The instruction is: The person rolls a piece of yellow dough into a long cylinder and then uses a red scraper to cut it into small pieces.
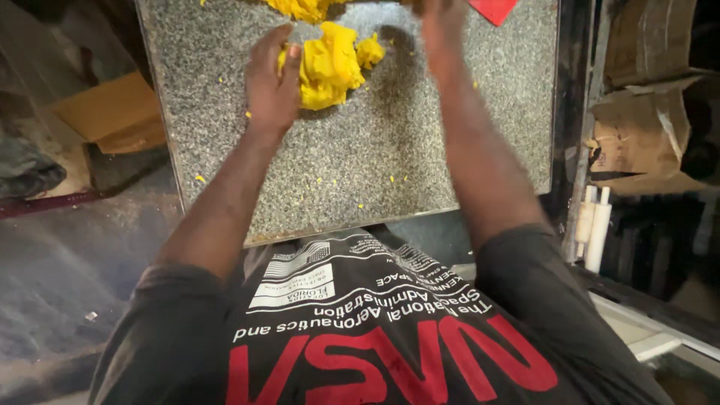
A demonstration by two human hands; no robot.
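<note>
A lump of bright yellow dough lies on a speckled grey stone slab. My left hand rests against the dough's left side, fingers curled onto it. My right hand is raised at the top edge of the view, mostly cut off, so what it holds is hidden. A second piece of yellow dough sits at the slab's far edge. Yellow crumbs are scattered over the slab.
A red flat object lies at the slab's far right corner. Cardboard boxes stand to the right, with two white tubes leaning below them. A flat cardboard piece lies on the floor at left.
</note>
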